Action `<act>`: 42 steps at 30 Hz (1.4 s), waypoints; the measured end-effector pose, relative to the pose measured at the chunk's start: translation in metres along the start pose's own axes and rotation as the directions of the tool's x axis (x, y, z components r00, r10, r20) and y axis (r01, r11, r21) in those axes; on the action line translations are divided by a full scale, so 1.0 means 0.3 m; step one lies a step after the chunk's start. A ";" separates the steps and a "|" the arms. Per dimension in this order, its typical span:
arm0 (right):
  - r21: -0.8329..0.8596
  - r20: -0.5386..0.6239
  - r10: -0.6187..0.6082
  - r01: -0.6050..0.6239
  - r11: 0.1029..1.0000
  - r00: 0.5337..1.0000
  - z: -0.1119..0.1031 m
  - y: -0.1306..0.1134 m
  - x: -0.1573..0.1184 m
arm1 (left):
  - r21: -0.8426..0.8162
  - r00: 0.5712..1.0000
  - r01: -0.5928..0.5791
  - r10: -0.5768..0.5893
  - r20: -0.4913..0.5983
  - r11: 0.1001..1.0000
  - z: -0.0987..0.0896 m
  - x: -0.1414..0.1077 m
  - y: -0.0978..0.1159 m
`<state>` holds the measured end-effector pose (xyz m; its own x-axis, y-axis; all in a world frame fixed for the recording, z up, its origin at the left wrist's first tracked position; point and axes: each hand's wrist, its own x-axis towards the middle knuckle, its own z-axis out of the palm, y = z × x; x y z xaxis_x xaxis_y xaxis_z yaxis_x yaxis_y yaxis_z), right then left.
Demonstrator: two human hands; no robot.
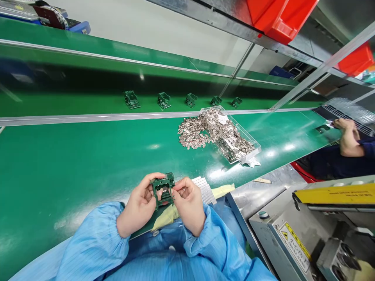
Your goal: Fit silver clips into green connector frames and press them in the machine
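Observation:
Just above the bench's near edge, my left hand (140,205) grips the left side of a green plastic frame (164,190) with an opening in its middle. My right hand (189,201) is closed at the frame's right side, thumb and fingertips pinched together against it. Whether a small part sits between those right fingertips I cannot make out. Beyond my hands, a heap of small metal pieces (191,132) lies on the green bench top (88,156). More pieces spill from a tilted clear plastic tray (249,146).
Several similar green frames (164,100) stand in a row on the belt behind the metal rail (88,119). A ribbed white sheet (204,190) lies near my right wrist. At right are a grey machine (272,230) and a co-worker's hand (345,125). Red bins (281,19) hang overhead.

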<state>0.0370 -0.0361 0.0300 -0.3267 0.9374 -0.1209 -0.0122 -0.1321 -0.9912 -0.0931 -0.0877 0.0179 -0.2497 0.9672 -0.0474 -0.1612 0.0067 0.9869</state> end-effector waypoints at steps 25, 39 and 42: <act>0.039 -0.519 -0.023 0.051 0.998 0.855 -0.296 0.268 -0.117 | -0.058 0.958 -0.027 0.042 0.284 0.998 0.431 0.219 -0.104; 0.356 -0.410 0.027 0.133 0.925 0.911 -0.322 0.337 -0.084 | 0.373 0.942 -0.251 0.137 0.306 0.893 0.412 0.209 -0.133; 0.348 -0.431 0.020 0.145 0.926 0.902 -0.333 0.324 -0.107 | 0.365 0.946 -0.245 0.139 0.294 0.898 0.412 0.210 -0.135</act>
<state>0.1407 -0.0467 -0.0679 0.1122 0.9819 -0.1528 -0.3880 -0.0983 -0.9164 0.0158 0.0045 -0.0059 0.0220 0.9902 0.1376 0.2654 -0.1385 0.9542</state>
